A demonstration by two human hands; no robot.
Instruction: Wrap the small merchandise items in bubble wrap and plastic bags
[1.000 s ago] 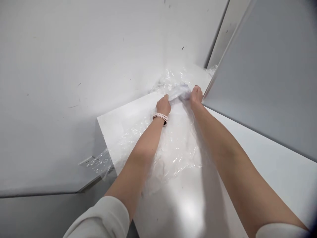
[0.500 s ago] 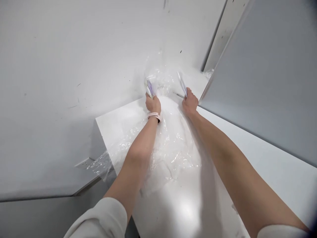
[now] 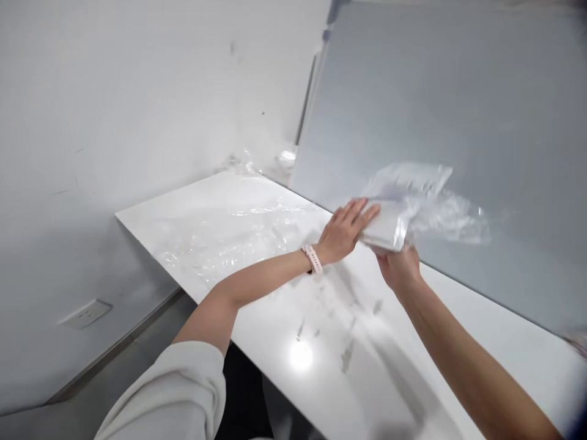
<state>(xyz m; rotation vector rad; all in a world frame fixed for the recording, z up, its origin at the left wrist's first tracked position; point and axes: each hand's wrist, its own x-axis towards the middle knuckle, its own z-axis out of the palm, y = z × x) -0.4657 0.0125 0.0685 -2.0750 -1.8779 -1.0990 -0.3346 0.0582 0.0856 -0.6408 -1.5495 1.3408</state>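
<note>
My right hand [image 3: 401, 266] grips a bundle of clear plastic packets [image 3: 387, 223] from below, held above the white tabletop. The bundle looks flat and folded, with a pale purple tint; its contents are too blurred to make out. Loose clear film trails from its right end. My left hand [image 3: 343, 232], with a pink band on the wrist, rests its outstretched fingers on the bundle's left end. Its thumb is hidden. Crumpled clear plastic film [image 3: 229, 238] lies spread on the table, left of both hands.
The white table [image 3: 298, 305] has several grey smudges and a bright reflection. A grey panel [image 3: 458, 122] rises along its right side, a white wall [image 3: 114, 91] on the left. More clear plastic [image 3: 247, 162] lies at the far corner. A wall socket [image 3: 87, 313] sits low left.
Both hands have moved from the far corner to the right and nearer. The separate pieces they held are now together in one bundle. My view has turned right.
</note>
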